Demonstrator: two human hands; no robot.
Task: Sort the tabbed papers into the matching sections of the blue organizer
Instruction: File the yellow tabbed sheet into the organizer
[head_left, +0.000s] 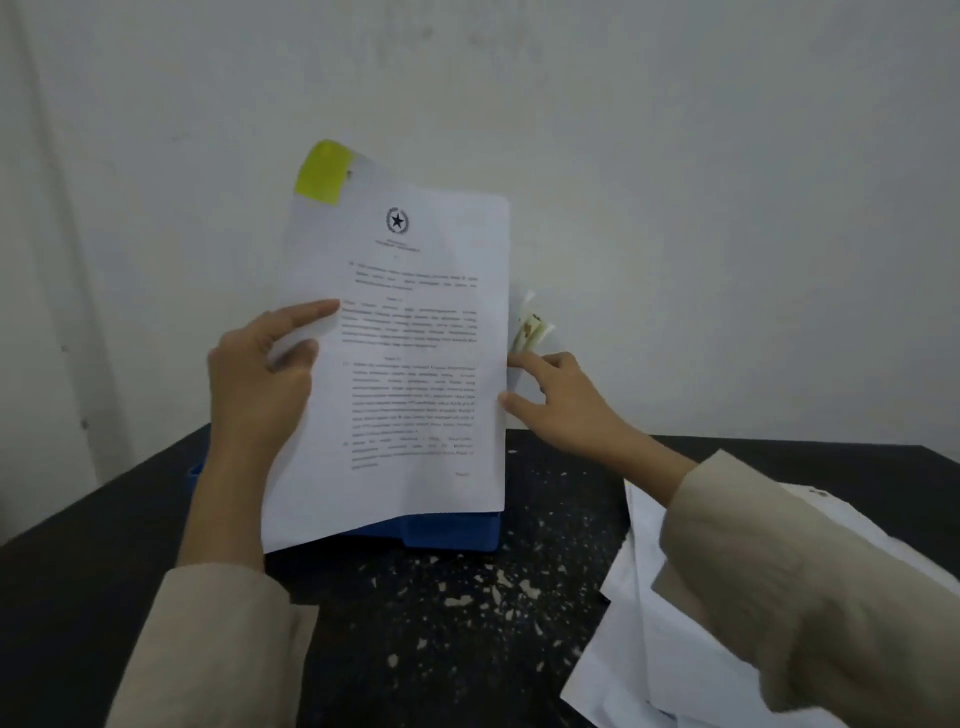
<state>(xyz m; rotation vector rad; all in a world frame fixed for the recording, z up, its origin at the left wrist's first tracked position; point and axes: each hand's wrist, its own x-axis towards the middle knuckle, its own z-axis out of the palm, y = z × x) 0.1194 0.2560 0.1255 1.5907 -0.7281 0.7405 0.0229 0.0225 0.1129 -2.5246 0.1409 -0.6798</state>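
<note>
Above the blue organizer (447, 530), the left hand (260, 364) pinches a yellow-tabbed paper (400, 353) upright at its left edge; the right hand (561, 400), fingers relaxed, touches the opposite edge. Light and floppy, it likely needs two-sided support.

Only the person's two forearms and hands are in view. The left hand (260, 364) is bare, with no ring, watch or glove to be seen; behind its wrist a stretch of uncovered forearm runs back to the left sleeve (208, 644). That sleeve is loose, of a plain beige cloth, with soft folds and a simple cuff edge without buttons. The right hand (558, 402) is likewise bare and unadorned. Just behind its wrist begins the right sleeve (810, 603), of the same beige cloth, wide and roomy, creased in long shallow wrinkles, its open cuff standing away from the arm. No markings or trim show on either sleeve.
</note>
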